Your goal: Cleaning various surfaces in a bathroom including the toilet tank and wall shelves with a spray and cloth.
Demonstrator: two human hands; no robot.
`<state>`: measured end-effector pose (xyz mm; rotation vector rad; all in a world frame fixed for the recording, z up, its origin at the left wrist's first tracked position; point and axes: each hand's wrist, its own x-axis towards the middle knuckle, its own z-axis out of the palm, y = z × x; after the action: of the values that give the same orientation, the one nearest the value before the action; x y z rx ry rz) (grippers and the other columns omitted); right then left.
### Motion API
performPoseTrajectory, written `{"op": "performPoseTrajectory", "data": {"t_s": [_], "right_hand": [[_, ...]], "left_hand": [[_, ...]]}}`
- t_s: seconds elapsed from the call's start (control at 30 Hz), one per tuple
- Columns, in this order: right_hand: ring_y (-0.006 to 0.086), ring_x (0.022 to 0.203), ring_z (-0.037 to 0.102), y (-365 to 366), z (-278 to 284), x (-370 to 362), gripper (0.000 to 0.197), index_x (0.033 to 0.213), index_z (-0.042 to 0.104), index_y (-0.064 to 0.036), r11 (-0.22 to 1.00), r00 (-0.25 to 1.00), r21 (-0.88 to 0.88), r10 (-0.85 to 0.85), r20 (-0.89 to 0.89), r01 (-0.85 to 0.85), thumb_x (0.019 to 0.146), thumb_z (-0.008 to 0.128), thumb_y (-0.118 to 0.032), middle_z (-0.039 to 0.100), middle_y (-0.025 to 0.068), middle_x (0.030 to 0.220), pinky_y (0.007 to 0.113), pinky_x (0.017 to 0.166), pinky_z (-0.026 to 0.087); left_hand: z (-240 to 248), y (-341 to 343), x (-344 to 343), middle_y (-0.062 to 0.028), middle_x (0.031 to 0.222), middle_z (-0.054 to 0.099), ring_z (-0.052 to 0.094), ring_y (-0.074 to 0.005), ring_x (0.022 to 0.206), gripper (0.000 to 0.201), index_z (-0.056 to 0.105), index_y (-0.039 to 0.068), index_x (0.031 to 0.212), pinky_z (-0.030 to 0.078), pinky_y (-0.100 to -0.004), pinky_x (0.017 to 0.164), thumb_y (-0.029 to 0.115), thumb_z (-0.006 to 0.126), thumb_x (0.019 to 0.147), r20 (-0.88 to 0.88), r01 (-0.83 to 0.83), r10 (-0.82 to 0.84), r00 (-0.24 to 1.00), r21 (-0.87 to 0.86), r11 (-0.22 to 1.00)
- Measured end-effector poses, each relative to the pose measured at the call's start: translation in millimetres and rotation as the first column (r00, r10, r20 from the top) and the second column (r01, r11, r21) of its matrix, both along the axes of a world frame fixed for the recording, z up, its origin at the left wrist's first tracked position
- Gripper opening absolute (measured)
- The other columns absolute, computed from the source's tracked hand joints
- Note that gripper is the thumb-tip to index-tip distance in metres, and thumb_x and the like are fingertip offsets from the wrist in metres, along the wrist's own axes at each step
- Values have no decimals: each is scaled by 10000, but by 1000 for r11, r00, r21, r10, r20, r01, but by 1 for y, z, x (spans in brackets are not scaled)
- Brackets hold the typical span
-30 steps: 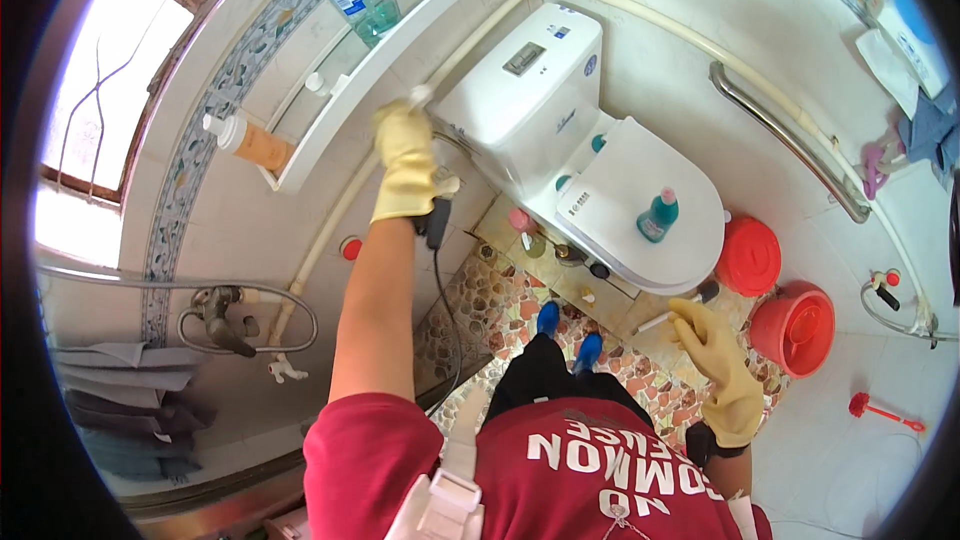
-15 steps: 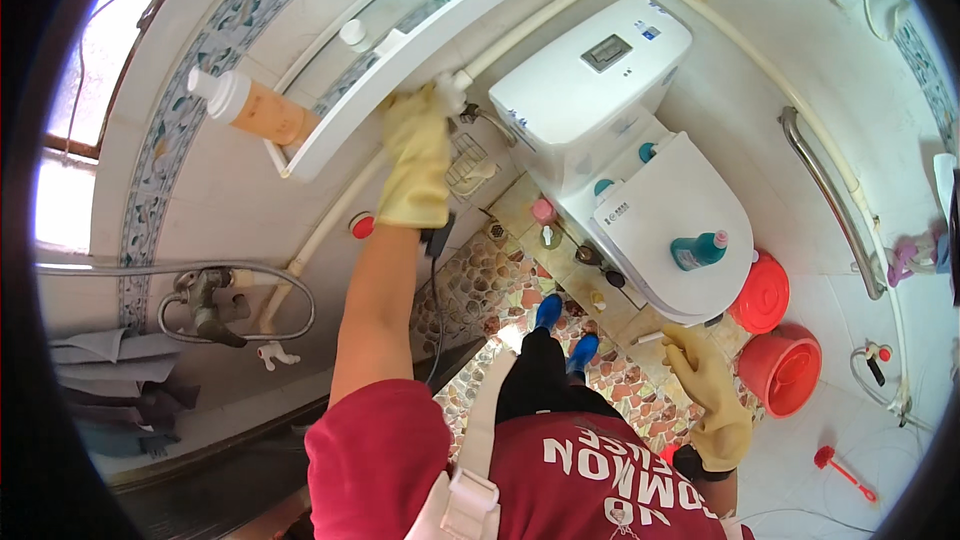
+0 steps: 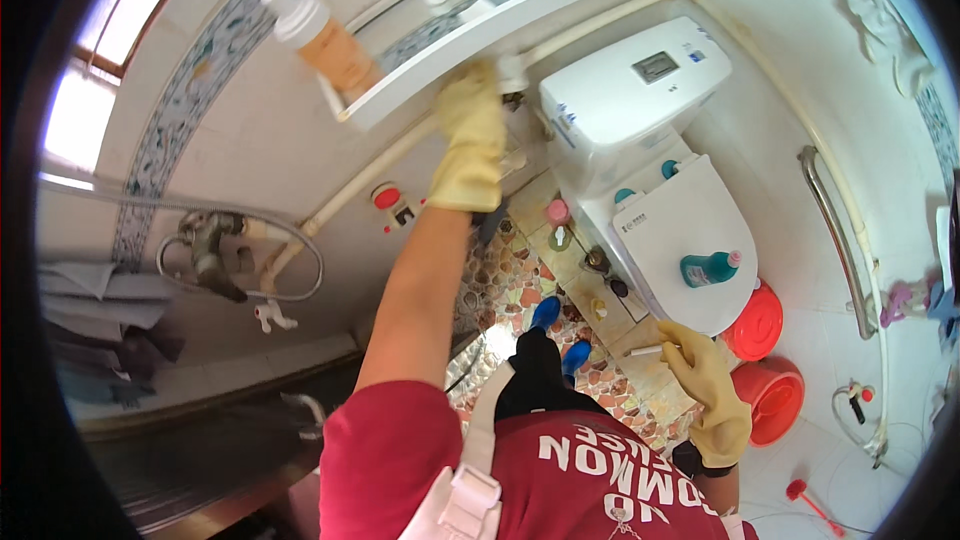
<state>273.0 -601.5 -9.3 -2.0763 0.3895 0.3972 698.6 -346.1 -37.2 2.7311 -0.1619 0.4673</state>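
Both my hands wear yellow rubber gloves. My left hand (image 3: 470, 130) reaches forward under the white wall shelf (image 3: 450, 38), close to the wall and pipe. Its fingertips are blurred and partly hidden, so I cannot make out any grip. Just right of them is a white fitting-like piece (image 3: 512, 72). My right hand (image 3: 705, 390) hangs low in front of the toilet, fingers loosely bent and apart. A thin white stick (image 3: 645, 351) shows by its fingertips; I see no firm grip on it. The white toilet (image 3: 672, 240) has its lid down, with a teal bottle (image 3: 710, 269) lying on it.
An orange pump bottle (image 3: 335, 55) stands on the shelf. Small bottles (image 3: 597, 259) line the floor beside the toilet. Red buckets (image 3: 770, 405), a red brush (image 3: 815, 508) and a metal grab bar (image 3: 838, 240) are at right. A shower tap (image 3: 210, 255) is at left.
My view has shifted, so the shelf and toilet sit further right in the picture. My left hand stays under the shelf by the pipe. My right hand has barely moved.
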Motion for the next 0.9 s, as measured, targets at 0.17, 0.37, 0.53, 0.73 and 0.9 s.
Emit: {"op": "performPoseTrajectory", "data": {"t_s": [0.17, 0.37, 0.53, 0.73, 0.9], "right_hand": [[168, 880, 714, 2, 2, -6, 360, 1354, 617, 17, 1000, 1000, 2, 8, 29, -8, 1018, 592, -110, 725, 129, 1074, 291, 783, 562], [163, 886, 711, -8, -19, -18, 357, 1349, 619, 19, 998, 998, 2, 56, 23, -56, 1018, 595, -112, 729, 122, 1069, 294, 788, 558], [237, 806, 702, -1, -23, -10, 371, 1292, 641, 0, 993, 995, -66, 100, 31, -98, 952, 633, -146, 741, 191, 992, 355, 732, 528], [256, 743, 670, 16, -4, 7, 374, 1300, 630, 0, 986, 972, -42, 167, 168, -163, 955, 622, -146, 734, 202, 978, 361, 701, 515], [244, 745, 669, 24, -1, 4, 370, 1302, 626, 5, 966, 967, -100, 246, 61, -240, 959, 612, -133, 738, 209, 991, 349, 710, 520]], "left_hand": [[-32, 33, -13, -140, 1223, 689, 675, -339, 1076, 311, 656, 114, 1226, 533, -463, 933, 115, 518, 947, 202, 126, -200, 959, 331, 935], [-31, 174, -101, -175, 1092, 716, 673, -387, 1033, 361, 688, 72, 1225, 532, -477, 904, 85, 625, 869, 186, -147, 146, 972, -7, 989], [13, 195, -126, -199, 1092, 723, 688, -378, 980, 362, 711, 56, 1194, 544, -464, 847, 63, 692, 833, 175, -500, 482, 859, 78, 863], [-47, 187, -51, -109, 908, 767, 744, -278, 853, 159, 793, 140, 910, 572, -395, 736, 151, 635, 912, 117, -367, 375, 920, 598, 713], [4, 68, -24, -108, 915, 771, 749, -298, 889, 217, 803, 128, 883, 588, -430, 777, 156, 596, 940, -47, -122, 148, 988, 359, 925]]}}
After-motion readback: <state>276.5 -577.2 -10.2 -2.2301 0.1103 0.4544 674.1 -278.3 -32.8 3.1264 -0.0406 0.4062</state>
